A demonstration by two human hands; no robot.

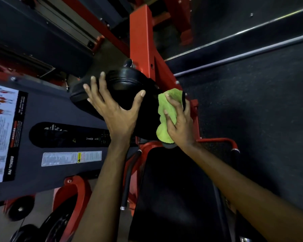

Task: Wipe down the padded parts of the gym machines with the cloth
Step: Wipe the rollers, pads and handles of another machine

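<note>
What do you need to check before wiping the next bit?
1. Cloth held in the right hand: ok.
2. Cloth touching the pad: ok.
3. Left hand gripping the pad to steady it: ok.
4. Cloth damp enough: cannot tell.
5. Pad's top wiped clean: cannot tell.
6. Lower pad wiped: cannot tell.
</note>
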